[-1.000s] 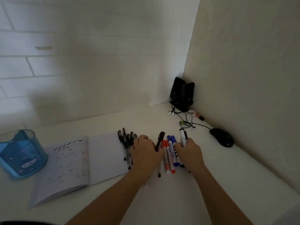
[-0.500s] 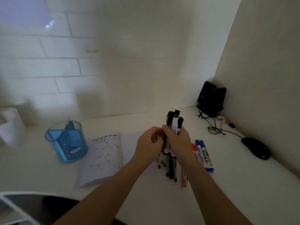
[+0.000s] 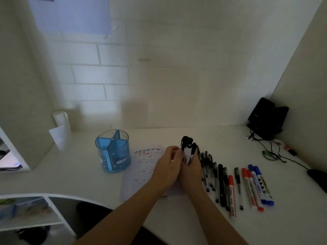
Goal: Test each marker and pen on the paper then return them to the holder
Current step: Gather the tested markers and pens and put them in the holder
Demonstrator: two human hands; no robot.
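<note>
My left hand (image 3: 167,167) and my right hand (image 3: 192,169) are pressed together, both curled round a bunch of black-capped markers (image 3: 188,149) held upright above the paper (image 3: 141,169). The paper carries rows of small test marks and lies on the white desk (image 3: 85,175). The blue see-through holder (image 3: 113,151) with divided compartments stands left of the paper and looks empty. To the right of my hands lie several black pens (image 3: 208,171), red markers (image 3: 232,195) and blue markers (image 3: 261,185) in a row.
A black mouse (image 3: 317,179) sits at the right edge, with black speakers (image 3: 267,118) and cables (image 3: 272,152) in the back right corner. A white paper roll (image 3: 61,129) stands by the left wall. A shelf (image 3: 30,216) lies below the desk's curved front edge.
My view has swung left and the holder now sits nearer the middle. Both hands gathered black markers off the desk a second ago and hold the bunch upright, now a little left of the pen row.
</note>
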